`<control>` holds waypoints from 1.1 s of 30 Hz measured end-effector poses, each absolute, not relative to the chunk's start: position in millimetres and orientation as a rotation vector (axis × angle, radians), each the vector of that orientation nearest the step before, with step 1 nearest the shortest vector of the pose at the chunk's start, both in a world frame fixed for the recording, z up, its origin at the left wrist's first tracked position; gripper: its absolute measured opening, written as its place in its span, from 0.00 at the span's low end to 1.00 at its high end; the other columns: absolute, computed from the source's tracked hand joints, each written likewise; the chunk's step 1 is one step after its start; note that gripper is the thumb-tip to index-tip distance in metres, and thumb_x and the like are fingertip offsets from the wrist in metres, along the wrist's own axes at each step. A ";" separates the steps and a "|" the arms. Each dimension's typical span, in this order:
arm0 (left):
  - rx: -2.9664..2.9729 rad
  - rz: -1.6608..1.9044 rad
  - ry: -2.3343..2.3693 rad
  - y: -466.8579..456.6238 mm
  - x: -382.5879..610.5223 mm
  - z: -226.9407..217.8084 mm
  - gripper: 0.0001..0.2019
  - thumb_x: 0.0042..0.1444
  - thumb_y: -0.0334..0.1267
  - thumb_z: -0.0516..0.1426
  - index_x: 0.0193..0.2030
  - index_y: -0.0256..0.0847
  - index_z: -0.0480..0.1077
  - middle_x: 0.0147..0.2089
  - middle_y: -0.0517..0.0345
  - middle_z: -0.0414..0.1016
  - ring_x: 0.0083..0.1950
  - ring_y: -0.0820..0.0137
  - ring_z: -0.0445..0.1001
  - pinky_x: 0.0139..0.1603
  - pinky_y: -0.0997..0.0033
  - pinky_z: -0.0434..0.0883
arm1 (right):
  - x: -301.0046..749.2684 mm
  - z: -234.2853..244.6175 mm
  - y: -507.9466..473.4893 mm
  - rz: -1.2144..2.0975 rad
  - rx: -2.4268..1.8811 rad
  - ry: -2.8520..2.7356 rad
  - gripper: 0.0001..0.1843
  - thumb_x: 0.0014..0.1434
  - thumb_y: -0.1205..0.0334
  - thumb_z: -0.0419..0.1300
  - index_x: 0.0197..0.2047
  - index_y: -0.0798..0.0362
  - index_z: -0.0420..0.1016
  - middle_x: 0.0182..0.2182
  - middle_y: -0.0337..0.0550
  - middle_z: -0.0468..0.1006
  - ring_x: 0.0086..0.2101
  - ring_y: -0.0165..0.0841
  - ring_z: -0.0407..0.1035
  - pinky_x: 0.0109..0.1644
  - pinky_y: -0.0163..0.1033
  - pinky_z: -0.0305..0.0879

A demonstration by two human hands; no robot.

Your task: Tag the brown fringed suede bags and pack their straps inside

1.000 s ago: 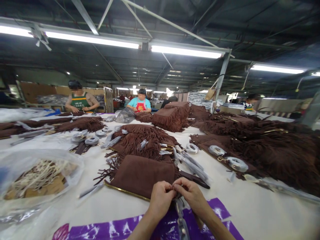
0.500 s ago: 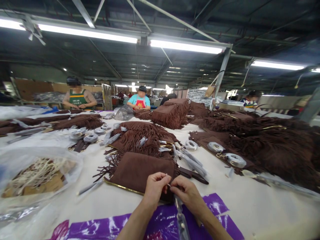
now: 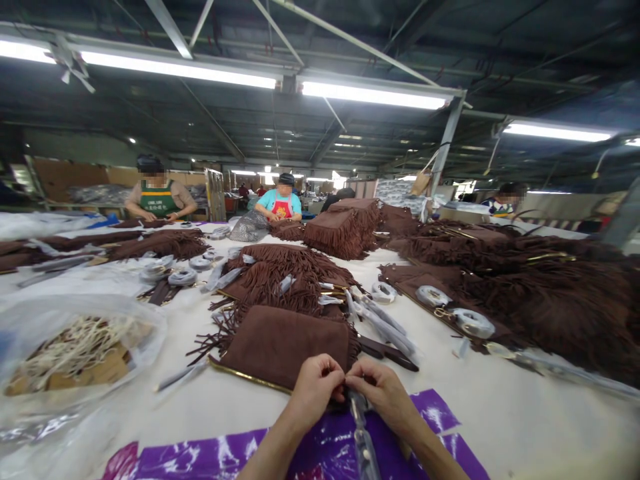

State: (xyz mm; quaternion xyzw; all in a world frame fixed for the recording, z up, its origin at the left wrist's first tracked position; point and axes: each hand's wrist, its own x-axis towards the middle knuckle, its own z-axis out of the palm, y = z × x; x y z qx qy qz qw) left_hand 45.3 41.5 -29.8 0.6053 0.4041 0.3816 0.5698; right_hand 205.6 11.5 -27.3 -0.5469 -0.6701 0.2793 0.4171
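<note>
A brown suede bag [image 3: 285, 343] with fringed sides and a gold edge lies flat in front of me. At its near right corner my left hand [image 3: 316, 387] and my right hand [image 3: 379, 390] meet, fingertips pinched close together. Whatever they pinch is too small and covered to make out. Beneath and between them a plastic-wrapped strap [image 3: 365, 443] runs toward me over a purple plastic sheet [image 3: 215, 460]. A dark brown strap [image 3: 395, 353] extends from behind the bag's right side.
On the left, a clear plastic bag [image 3: 150, 333] holds cream strings [image 3: 83, 347] and cardboard tags. More fringed brown bags [image 3: 295, 267] are heaped behind, with a large pile [image 3: 560, 300] to the right. Wrapped coils [image 3: 473, 322] lie among them. Co-workers [image 3: 159, 197] sit across the table.
My hands have drawn together and slightly lower, fingertips now nearly touching. A small pale bit seen between the fingers earlier is now hidden. The bag stays in place.
</note>
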 end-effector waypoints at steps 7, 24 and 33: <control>2.220 0.838 0.992 35.1 37.0 -25.0 0.07 0.59 0.29 0.47 0.31 0.41 0.63 0.36 0.55 0.68 0.39 0.67 0.67 0.42 0.69 0.63 | 208.1 -20.4 9.6 0.675 -1.348 -1.799 0.10 0.53 0.57 0.56 0.24 0.51 0.71 0.23 0.37 0.70 0.28 0.35 0.65 0.33 0.38 0.59; 1.782 0.936 0.828 42.2 36.9 -22.8 0.04 0.43 0.28 0.52 0.23 0.40 0.61 0.27 0.60 0.65 0.31 0.70 0.64 0.34 0.71 0.59 | 210.4 -35.2 18.7 1.053 -1.330 -1.470 0.18 0.51 0.44 0.60 0.24 0.49 0.63 0.17 0.29 0.58 0.20 0.28 0.53 0.24 0.34 0.52; 0.640 0.952 0.440 46.8 35.7 -22.5 0.06 0.40 0.32 0.61 0.26 0.37 0.67 0.30 0.55 0.78 0.30 0.73 0.73 0.37 0.73 0.68 | 218.5 -15.1 1.5 1.626 -0.755 -0.819 0.21 0.48 0.52 0.66 0.42 0.56 0.77 0.43 0.52 0.80 0.50 0.42 0.72 0.59 0.44 0.64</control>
